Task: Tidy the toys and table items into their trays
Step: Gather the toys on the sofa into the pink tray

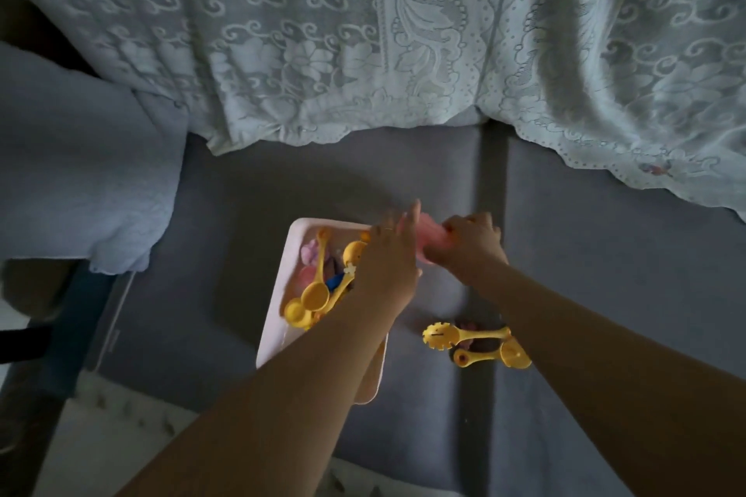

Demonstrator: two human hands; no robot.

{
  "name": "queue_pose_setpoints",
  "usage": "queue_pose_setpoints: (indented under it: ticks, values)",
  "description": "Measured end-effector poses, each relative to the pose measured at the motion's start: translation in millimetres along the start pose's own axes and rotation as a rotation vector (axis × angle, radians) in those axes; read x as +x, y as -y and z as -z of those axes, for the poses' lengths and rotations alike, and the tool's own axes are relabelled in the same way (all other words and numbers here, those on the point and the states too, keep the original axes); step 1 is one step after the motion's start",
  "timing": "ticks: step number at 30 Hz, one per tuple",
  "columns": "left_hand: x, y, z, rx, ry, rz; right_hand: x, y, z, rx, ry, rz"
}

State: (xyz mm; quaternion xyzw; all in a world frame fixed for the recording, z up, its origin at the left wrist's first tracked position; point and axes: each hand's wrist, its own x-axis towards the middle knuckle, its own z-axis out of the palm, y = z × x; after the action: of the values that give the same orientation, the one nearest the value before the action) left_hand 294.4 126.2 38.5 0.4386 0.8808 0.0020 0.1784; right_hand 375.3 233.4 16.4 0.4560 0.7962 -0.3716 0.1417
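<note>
A pale pink tray lies on the grey seat and holds several yellow toy spoons and utensils with small pink and purple pieces. My left hand hovers over the tray's far right corner, fingers extended and touching a pink object. My right hand is closed on the same pink object just right of the tray. Most of that object is hidden between my hands. Two yellow toy utensils lie loose on the seat to the right of the tray, beside a small dark purple piece.
A white lace cloth drapes over the far side. A light blue quilted cover lies at the left. The seat's front edge runs along the bottom, with floor and a dark chair leg at the lower left.
</note>
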Motion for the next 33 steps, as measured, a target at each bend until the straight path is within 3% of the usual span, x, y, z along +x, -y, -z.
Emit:
queue_pose_setpoints:
  ticks: [3, 7, 14, 16, 21, 28, 33]
  values:
    - [-12.2, 25.5, 5.6, 0.105, 0.006, 0.032, -19.7, 34.7, -13.2, -0.017, 0.053, 0.215]
    - [-33.3, 67.7, 9.2, 0.117, 0.068, 0.076, -38.5, 68.6, -33.5, -0.005, 0.082, 0.363]
    - [-86.3, 130.1, 7.2, -0.002, 0.065, 0.364, -58.7, 81.4, -65.0, 0.126, 0.217, 0.34]
    - [-97.2, 135.8, 2.4, 0.003, 0.078, 0.372, -67.0, 76.0, -68.9, 0.193, 0.193, 0.286]
    - [-104.9, 118.5, -11.4, 0.084, -0.024, 0.09, -88.2, 42.8, -70.3, 0.025, -0.022, 0.119]
    - [-112.2, 49.2, -29.1, 0.165, 0.009, -0.279, -100.9, -24.3, -79.7, -0.186, 0.031, -0.071]
    - [-116.2, 18.3, -63.1, 0.181, 0.021, -0.38, -106.4, -77.1, -85.7, -0.448, 0.035, 0.053]
